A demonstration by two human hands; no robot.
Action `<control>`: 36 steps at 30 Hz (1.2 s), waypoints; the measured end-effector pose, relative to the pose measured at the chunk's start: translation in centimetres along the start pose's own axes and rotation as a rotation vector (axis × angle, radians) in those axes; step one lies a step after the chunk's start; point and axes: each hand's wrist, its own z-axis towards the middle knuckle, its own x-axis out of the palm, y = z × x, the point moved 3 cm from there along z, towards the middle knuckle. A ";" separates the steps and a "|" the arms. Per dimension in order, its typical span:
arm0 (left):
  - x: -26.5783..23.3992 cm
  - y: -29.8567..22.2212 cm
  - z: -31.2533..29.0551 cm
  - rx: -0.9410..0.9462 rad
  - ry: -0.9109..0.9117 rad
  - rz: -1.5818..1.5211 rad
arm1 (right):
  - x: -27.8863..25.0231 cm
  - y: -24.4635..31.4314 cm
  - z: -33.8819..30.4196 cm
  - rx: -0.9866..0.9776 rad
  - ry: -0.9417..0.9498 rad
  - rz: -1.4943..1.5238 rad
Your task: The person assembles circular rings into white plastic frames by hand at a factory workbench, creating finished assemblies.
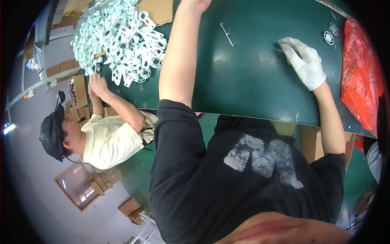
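My left arm reaches far across the green table (252,81). Only the wrist and the base of my left hand (198,4) show at the top edge; its fingers are cut off, so whether it grips anything is hidden. My right hand (302,65), in a white glove, is over the table on the right with its fingers bent together. A thin dark sliver shows by its fingertips, too small to name. Between my two arms lies a slim, pale rod-shaped part (226,35). Two small round spoked pieces, a white one (328,38) and a greyer one (334,28), lie beyond my right hand.
A large heap of white plastic parts (122,44) covers the table's left, beside a cardboard sheet (158,11). There a co-worker's hands (98,85) handle something dark near an open carton (79,90). A red plastic bag (359,77) lies along the right edge.
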 end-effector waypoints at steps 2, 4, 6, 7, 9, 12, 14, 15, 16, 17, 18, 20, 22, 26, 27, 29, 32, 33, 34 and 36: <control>0.5 -1.5 -0.9 0.084 -0.044 0.065 | -0.3 -0.4 -0.3 0.024 -0.007 -0.020; -1.1 -4.3 -2.4 0.149 -0.204 0.498 | -0.1 -0.2 -0.3 0.026 -0.002 -0.029; -3.7 -7.3 -4.0 0.284 -0.494 1.370 | -0.1 0.0 -0.3 0.026 0.009 -0.044; -5.2 -8.6 -4.9 0.363 -0.682 1.944 | -0.2 0.2 -0.3 0.024 0.006 -0.044; -7.4 -9.2 -6.2 -0.114 -0.755 2.213 | -0.6 0.0 -0.7 0.052 0.026 -0.122; -14.3 -10.1 -8.0 -0.116 -0.709 2.330 | -0.6 0.5 -0.4 -0.078 0.014 -0.197; -12.7 -8.1 -6.9 -0.107 -0.593 2.323 | -1.0 -0.2 -0.7 -0.073 0.008 -0.219; -14.5 -9.5 -7.6 -0.032 -0.522 2.291 | -0.8 0.4 -0.4 -0.104 0.016 -0.213; -16.6 -11.3 -9.0 0.067 -0.569 2.307 | 0.0 0.5 0.3 -0.177 0.056 -0.207; -14.8 -10.0 -8.2 0.063 -0.586 2.345 | -0.1 0.4 0.2 -0.069 0.082 -0.222; -11.9 -8.1 -6.7 0.072 -0.534 2.323 | -0.9 -0.2 -0.3 -0.009 0.094 -0.227; -10.5 -11.2 -7.9 0.169 -0.496 2.185 | -0.8 1.0 0.0 -0.027 0.119 -0.205; -5.2 -9.7 -7.3 0.311 -0.390 1.978 | -1.3 0.8 -0.2 0.033 0.112 -0.208; 7.6 -6.2 -8.5 0.314 -0.121 1.553 | -1.2 -0.4 0.0 -0.023 -0.105 -0.070; 10.6 -3.8 -8.6 0.344 0.004 1.398 | -0.9 -0.7 0.0 -0.014 -0.110 -0.074; 16.4 0.2 -9.1 0.276 0.145 1.310 | -1.5 -0.4 0.1 -0.146 -0.322 -0.056; 21.6 4.9 -8.4 0.217 0.329 1.051 | -3.7 0.4 -0.1 0.164 -0.195 0.078; 22.4 5.5 -7.4 0.256 0.340 0.909 | -3.1 -1.4 0.6 0.204 -0.399 0.092; 22.9 6.6 -6.1 0.285 0.353 0.763 | -3.5 -1.8 0.8 0.133 -0.498 0.131; 21.8 8.4 -2.4 0.327 0.339 0.579 | -4.3 -0.8 0.4 -0.003 -0.670 0.093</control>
